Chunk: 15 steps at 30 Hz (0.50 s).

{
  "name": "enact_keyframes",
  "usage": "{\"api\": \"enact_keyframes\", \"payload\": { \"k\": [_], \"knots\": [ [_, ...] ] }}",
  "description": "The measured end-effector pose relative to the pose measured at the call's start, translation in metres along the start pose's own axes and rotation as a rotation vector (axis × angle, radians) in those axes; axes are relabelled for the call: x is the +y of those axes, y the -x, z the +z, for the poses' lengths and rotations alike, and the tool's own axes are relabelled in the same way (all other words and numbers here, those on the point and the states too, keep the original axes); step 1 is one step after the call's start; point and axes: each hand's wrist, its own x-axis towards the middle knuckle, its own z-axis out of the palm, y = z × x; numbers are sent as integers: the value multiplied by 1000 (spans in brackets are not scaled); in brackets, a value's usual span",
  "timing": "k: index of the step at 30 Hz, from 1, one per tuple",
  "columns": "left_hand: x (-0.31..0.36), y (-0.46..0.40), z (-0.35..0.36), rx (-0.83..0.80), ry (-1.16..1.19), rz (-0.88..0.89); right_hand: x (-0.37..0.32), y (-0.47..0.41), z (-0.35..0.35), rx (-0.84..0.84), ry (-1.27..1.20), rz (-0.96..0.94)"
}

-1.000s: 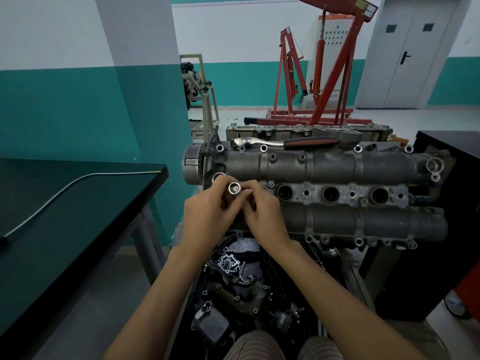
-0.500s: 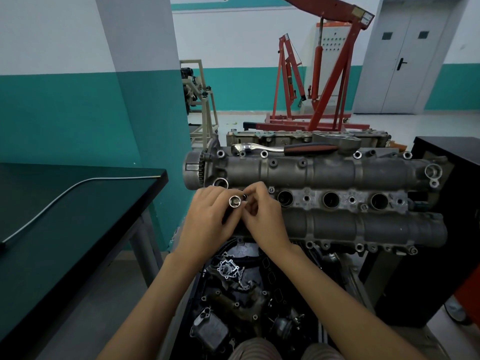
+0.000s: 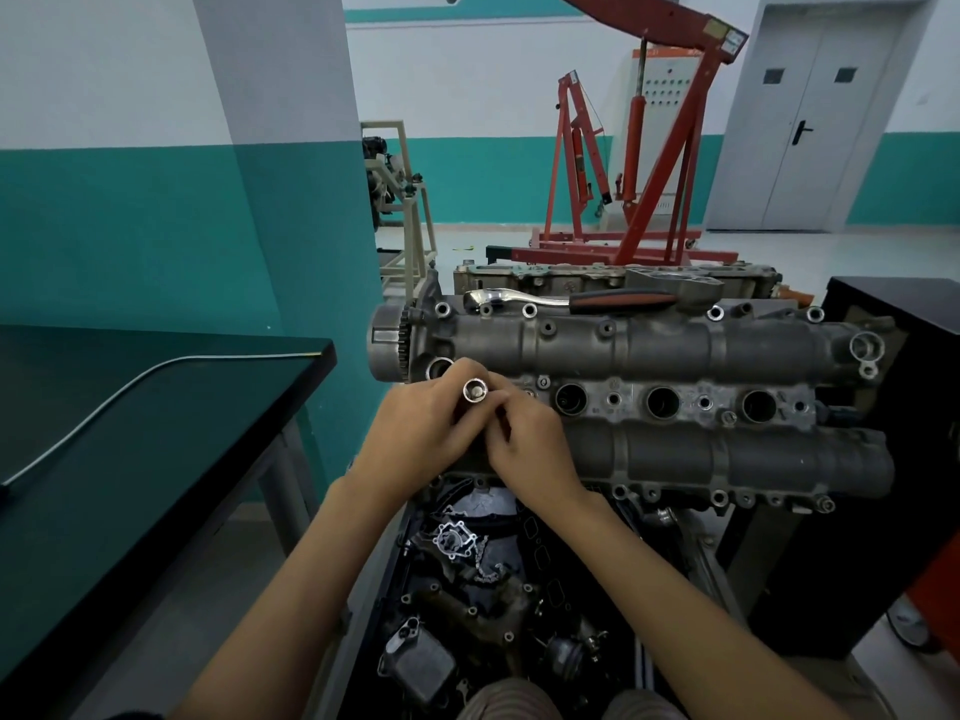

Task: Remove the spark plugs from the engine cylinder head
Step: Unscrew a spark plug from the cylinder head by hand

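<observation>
Both hands meet over the left end of the cylinder head [image 3: 649, 350]: the left hand [image 3: 415, 428] grips a silver socket [image 3: 475, 392], open end upward, while the right hand [image 3: 530, 439] pinches its lower part. A ratchet [image 3: 566, 299] lies along the head's far edge.

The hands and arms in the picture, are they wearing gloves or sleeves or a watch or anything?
No. The left hand and the right hand are bare, with no gloves and no rings showing on the fingers. Both forearms are bare too: no sleeves, watch or bracelet as far as the picture shows. At the bottom edge, striped cloth covers the person's knees.
</observation>
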Motion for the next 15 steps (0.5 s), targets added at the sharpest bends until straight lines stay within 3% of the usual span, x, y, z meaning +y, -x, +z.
{"api": "enact_keyframes", "payload": {
  "k": [5, 10, 15],
  "knots": [
    [-2, 4, -2, 8, -16, 45, 0, -1, 0, 3, -54, 74],
    [-1, 4, 4, 81, 20, -87, 1, -2, 2, 57, -89, 138],
    [3, 5, 2, 66, 24, -50, -1, 0, 0, 38, -98, 80]
  ]
}}
